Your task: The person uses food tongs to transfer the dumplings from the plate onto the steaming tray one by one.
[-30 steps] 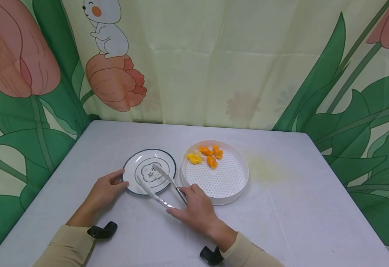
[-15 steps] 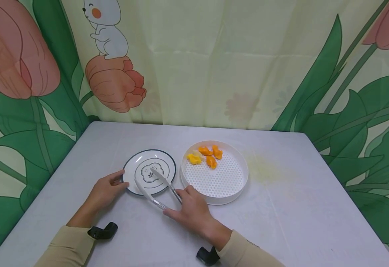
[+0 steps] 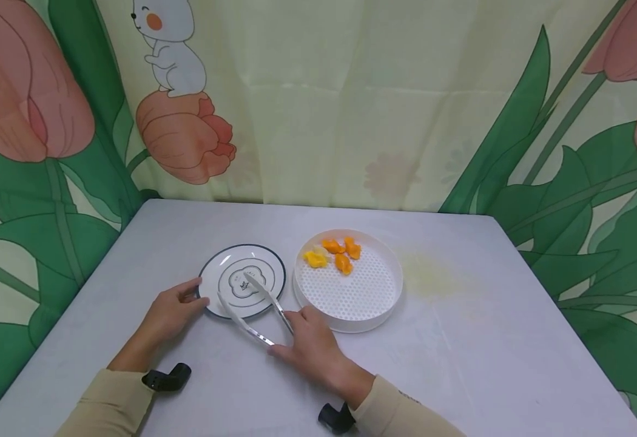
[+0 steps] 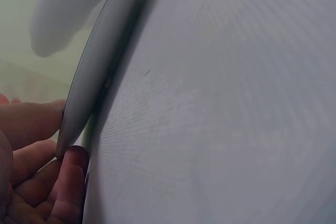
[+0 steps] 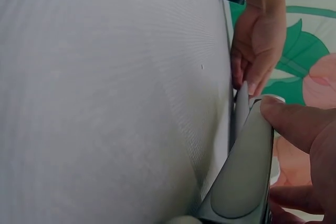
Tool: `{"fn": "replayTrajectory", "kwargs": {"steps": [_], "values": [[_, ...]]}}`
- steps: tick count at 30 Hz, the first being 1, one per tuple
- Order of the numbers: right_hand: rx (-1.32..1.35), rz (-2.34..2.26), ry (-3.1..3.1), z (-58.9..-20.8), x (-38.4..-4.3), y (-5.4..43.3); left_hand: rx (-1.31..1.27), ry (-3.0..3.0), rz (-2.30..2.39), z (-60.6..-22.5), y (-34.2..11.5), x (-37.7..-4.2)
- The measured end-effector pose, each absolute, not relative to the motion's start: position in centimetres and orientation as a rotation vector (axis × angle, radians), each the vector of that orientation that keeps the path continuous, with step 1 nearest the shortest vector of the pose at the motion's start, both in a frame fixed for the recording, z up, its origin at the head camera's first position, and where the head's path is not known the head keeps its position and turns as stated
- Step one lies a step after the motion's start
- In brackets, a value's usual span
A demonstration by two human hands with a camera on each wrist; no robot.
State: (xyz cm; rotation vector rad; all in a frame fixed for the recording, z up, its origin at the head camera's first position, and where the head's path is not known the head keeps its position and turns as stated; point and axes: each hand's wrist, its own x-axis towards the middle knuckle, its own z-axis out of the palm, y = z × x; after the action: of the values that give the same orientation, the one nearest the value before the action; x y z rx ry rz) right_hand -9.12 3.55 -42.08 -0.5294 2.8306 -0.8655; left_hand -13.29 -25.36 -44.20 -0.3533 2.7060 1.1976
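My left hand (image 3: 171, 312) pinches the near-left rim of a white plate (image 3: 212, 274) with a dark edge line and a printed centre. In the left wrist view, the thumb lies on top of the plate (image 4: 97, 66) and fingers reach under its edge. My right hand (image 3: 315, 349) holds metal tongs (image 3: 255, 333), whose spread arms point over the plate with nothing between the tips. The right wrist view shows the thumb on a broad tong arm (image 5: 241, 174). To the right, a round white tray (image 3: 373, 285) with a dimpled floor holds several orange pieces (image 3: 343, 264) and a yellow piece (image 3: 315, 260).
A white cloth covers the table (image 3: 449, 352), with a faint yellowish stain (image 3: 428, 274) right of the tray. Behind stands a curtain (image 3: 318, 109) printed with tulips and a white animal. The tray stands close beside the plate.
My right hand and the tongs have shifted slightly left and toward me. The left hand stays on the plate's rim. Plate, tray and coloured pieces keep their places; the view has turned slightly.
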Motion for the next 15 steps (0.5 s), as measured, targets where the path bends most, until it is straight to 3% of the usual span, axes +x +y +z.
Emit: {"fn": "replayTrajectory", "kwargs": {"steps": [15], "values": [[-0.52,-0.838,2.823,-41.74,-9.15,3.0,-0.337,2.72,1.209,-44.61,-25.62,-13.69]]}}
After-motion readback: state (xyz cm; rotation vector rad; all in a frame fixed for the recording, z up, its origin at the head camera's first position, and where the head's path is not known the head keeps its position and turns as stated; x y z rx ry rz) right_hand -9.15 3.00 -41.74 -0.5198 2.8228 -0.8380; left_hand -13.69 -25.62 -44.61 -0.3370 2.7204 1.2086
